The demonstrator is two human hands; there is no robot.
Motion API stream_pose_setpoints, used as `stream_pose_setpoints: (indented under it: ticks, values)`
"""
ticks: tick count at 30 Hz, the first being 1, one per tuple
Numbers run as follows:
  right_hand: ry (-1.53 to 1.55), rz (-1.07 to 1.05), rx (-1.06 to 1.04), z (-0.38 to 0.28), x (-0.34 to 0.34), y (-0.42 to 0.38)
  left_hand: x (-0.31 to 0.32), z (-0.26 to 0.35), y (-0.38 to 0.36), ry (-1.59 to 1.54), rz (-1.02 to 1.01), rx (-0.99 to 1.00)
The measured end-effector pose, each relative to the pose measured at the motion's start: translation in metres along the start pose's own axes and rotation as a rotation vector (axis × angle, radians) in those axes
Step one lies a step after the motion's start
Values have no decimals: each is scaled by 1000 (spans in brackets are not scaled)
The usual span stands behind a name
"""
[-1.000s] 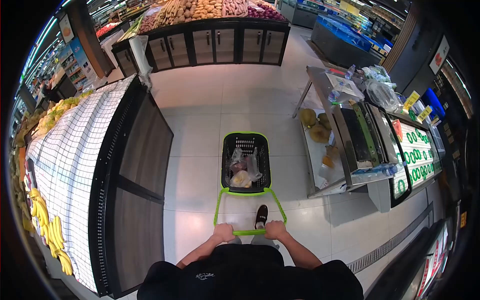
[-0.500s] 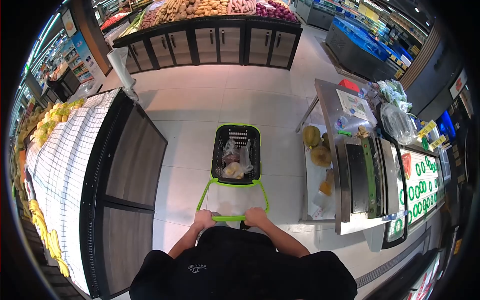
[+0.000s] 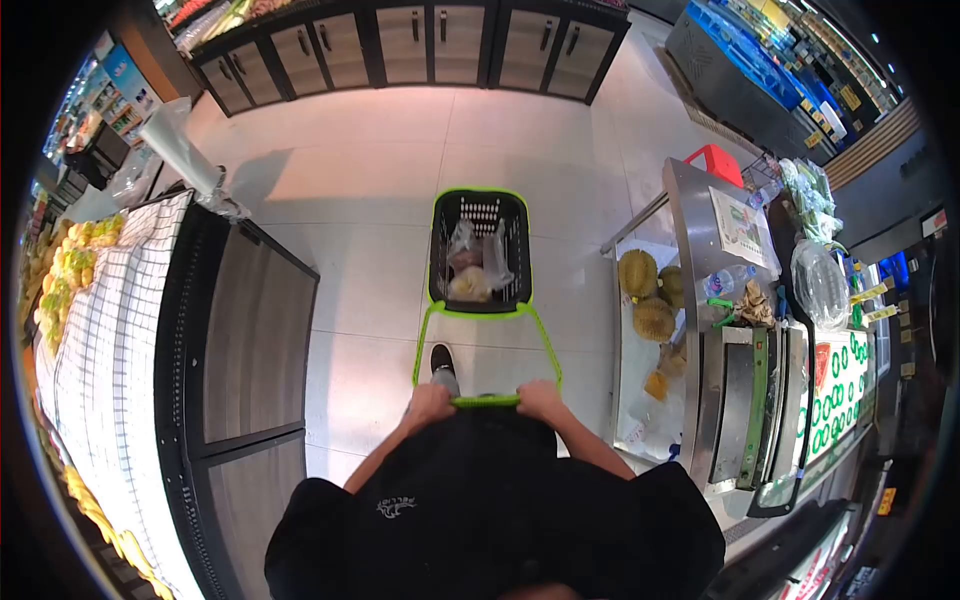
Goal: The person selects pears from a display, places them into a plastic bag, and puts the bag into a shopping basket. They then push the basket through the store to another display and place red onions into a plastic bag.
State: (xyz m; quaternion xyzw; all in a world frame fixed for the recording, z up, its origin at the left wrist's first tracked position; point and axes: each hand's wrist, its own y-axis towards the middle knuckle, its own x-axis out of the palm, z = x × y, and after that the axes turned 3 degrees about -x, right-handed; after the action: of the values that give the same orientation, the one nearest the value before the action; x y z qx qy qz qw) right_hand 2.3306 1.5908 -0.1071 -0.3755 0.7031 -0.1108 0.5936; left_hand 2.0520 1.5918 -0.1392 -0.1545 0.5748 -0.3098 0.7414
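Observation:
A black basket (image 3: 437,250) with a green rim stands in front of me on the tiled floor. Inside it lie clear plastic bags (image 3: 470,287) with pale, roundish produce and something reddish. The basket's long green handle (image 3: 486,400) reaches back to my body. My left hand (image 3: 432,400) is wrapped round the left end of the grip, and my right hand (image 3: 541,398) closes round the right end. Below the basket one dark shoe (image 3: 442,357) shows near my left hand.
On the left is a fruit stand (image 3: 250,330) with a checked cloth and a plastic bag roll (image 3: 185,145). A steel table (image 3: 700,250) with durians (image 3: 654,319) beneath stands right. Dark cabinets (image 3: 420,45) cross the front; a blue-topped counter (image 3: 730,60) is back right.
The front cabinets have slid toward the top edge, and the basket sits higher in the view. A shoe has appeared behind it. Both hands keep hold of the handle.

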Motion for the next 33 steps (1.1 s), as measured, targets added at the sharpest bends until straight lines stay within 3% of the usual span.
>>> stream_pose_setpoints:
  ticks: [8, 16, 28, 33]
  values:
    - [27, -13, 80, 23, -104, 114, -121, -33, 113, 15, 3, 31]
    - [45, 33, 22, 83, -190, 220, -206, -43, 234, -29, -8, 76]
    - [181, 277, -192, 189, -332, 381, -349, -43, 415, 9, 45, -49]
    - [152, 219, -193, 221, -385, 442, -400, -50, 485, 39, -32, -68]
